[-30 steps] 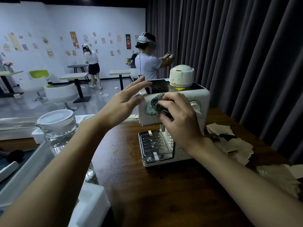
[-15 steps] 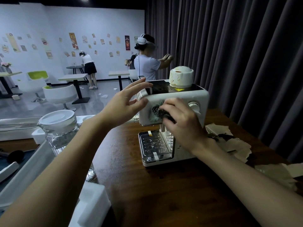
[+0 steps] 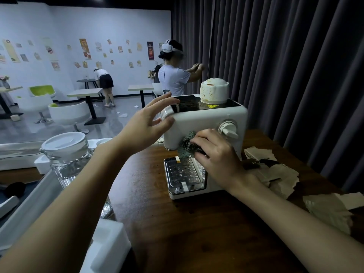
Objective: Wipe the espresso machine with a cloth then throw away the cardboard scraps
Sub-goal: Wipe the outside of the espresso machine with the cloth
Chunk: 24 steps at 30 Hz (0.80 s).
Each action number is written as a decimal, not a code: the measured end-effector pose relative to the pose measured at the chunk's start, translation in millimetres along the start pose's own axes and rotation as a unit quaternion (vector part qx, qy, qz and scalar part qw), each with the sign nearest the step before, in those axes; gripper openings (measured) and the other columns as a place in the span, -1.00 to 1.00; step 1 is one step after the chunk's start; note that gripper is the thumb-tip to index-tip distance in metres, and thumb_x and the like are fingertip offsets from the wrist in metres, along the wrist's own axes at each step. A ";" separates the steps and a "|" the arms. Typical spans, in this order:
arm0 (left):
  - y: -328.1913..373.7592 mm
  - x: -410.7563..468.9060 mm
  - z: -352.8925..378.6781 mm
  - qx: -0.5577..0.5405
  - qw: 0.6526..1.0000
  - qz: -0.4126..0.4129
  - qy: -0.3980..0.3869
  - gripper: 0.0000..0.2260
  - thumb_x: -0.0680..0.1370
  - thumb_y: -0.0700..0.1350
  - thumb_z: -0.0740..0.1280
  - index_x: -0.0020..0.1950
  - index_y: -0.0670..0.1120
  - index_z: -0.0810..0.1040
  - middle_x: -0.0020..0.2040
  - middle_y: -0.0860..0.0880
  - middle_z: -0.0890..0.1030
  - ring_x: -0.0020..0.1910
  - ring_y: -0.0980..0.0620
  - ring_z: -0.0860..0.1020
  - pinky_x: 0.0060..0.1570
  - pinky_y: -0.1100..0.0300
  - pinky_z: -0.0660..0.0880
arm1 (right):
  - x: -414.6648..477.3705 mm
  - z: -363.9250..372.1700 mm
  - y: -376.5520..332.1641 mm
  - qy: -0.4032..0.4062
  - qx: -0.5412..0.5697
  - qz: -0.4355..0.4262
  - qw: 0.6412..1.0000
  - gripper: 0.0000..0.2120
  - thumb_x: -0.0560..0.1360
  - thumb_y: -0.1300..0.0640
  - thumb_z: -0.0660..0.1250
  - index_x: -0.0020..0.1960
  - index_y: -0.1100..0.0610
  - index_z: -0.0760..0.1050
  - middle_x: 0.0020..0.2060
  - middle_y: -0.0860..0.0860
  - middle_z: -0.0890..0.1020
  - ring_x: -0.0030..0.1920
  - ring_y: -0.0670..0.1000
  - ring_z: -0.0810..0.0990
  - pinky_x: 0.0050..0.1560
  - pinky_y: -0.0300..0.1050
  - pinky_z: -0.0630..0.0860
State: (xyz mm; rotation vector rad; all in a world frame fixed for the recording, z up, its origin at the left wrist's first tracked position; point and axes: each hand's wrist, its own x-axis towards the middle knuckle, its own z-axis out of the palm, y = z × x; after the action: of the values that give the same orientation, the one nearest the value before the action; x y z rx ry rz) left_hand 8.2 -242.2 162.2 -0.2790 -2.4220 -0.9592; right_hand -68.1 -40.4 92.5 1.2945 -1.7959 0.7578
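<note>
Wiping is the step in hand. The right hand (image 3: 216, 154) grips the cloth (image 3: 188, 143) against the front of the machine (image 3: 206, 119), left of its dial. The left hand (image 3: 145, 127), fingers spread, braces its top left corner. The scraps (image 3: 283, 174) lie on the desk (image 3: 177, 233) to the right. The stained top likely needs wiping next.

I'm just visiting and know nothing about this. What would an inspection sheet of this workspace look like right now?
Surface: dark wooden table.
Job's things: white espresso machine, stained cup on top; cloth against its front; cardboard scraps to its right.
Clutter: glass jar and foam block at left.
Hands: left hand open, touching the machine's top corner; right hand grips the cloth.
Cables: one hangs from a bystander's headset.
Surroundings: dark curtain, poster wall, café tables, two people.
</note>
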 end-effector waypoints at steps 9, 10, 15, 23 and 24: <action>2.5 -1.3 1.9 0.004 1.000 0.003 0.004 -0.67 0.66 -0.08 0.27 0.40 0.18 0.41 0.57 0.14 0.26 0.52 0.17 0.27 0.45 -0.04 0.37 | 24.3 -22.8 5.9 0.027 -0.035 0.000 0.999 -0.66 0.35 0.40 0.43 0.11 0.30 0.57 -0.03 0.15 0.60 -0.01 0.16 0.54 0.07 0.00 0.47; 2.6 -1.2 1.8 0.006 1.000 0.003 0.004 -0.67 0.66 -0.08 0.27 0.40 0.18 0.41 0.57 0.15 0.26 0.52 0.16 0.27 0.45 -0.04 0.38 | 28.3 -25.3 7.5 0.043 -0.035 0.005 0.998 -0.68 0.35 0.40 0.43 0.10 0.29 0.57 -0.03 0.14 0.60 0.00 0.14 0.54 0.07 0.00 0.47; 3.8 0.4 2.8 0.021 1.000 0.009 0.017 -0.68 0.64 -0.06 0.31 0.38 0.16 0.45 0.53 0.11 0.32 0.48 0.16 0.32 0.39 -0.02 0.44 | 27.5 -23.5 12.8 0.068 -0.023 0.015 0.997 -0.68 0.32 0.41 0.43 0.07 0.28 0.57 -0.04 0.13 0.59 0.01 0.11 0.52 0.07 -0.02 0.45; 4.1 3.4 6.9 0.074 0.996 0.029 0.041 -0.63 0.57 0.05 0.38 0.37 0.07 0.48 0.43 0.08 0.40 0.40 0.08 0.41 0.22 -0.10 0.57 | -8.2 -14.2 20.5 -0.014 -0.110 -0.082 0.990 -0.72 0.33 0.32 0.47 0.04 0.24 0.61 -0.08 0.11 0.62 -0.04 0.14 0.56 0.02 0.03 0.39; 3.8 3.9 7.3 0.079 0.995 0.032 0.043 -0.63 0.57 0.04 0.39 0.36 0.06 0.48 0.42 0.07 0.41 0.38 0.07 0.42 0.20 -0.11 0.57 | -6.7 -15.4 21.1 -0.013 -0.111 -0.082 0.990 -0.72 0.34 0.31 0.46 0.05 0.23 0.61 -0.07 0.10 0.61 -0.02 0.14 0.55 0.04 0.04 0.38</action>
State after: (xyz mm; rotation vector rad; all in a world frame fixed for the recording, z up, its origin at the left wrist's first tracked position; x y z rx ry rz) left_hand 3.5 -234.4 162.0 -0.2528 -2.3791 -0.7317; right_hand -83.2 -18.1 94.3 1.2885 -1.7145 0.4378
